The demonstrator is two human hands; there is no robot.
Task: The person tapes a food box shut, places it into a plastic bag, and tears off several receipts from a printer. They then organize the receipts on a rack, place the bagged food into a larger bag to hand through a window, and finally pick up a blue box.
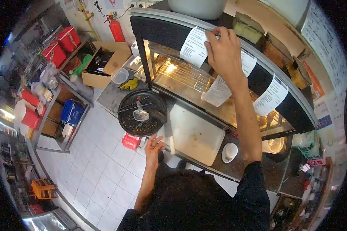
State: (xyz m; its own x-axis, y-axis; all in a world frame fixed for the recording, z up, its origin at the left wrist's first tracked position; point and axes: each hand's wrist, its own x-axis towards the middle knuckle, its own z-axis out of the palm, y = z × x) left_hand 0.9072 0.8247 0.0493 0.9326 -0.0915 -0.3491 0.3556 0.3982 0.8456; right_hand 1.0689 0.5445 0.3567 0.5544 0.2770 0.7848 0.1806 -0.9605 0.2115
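My right hand (224, 52) is raised to the top edge of the glass-fronted food warmer, its fingers pinching a printed order slip (194, 48). More slips hang along the same dark edge: one partly behind my wrist (248, 63), another lower against the glass (218, 91) and a curled one at the right (273, 96). Beside the counter's front edge, my left hand (155, 148) holds nothing, fingers apart and slightly bent. Close to it lies a knife (169, 133) with a pale handle, along the left side of the white cutting board (198, 133).
A round black tray (125, 119) with tongs and scraps sits left of the board. A white cup (229, 152) stands at its right. Behind are yellow gloves (129, 84), an open cardboard box (117, 57) and a fire extinguisher (117, 30). Shelving (65, 131) stands across the tiled floor.
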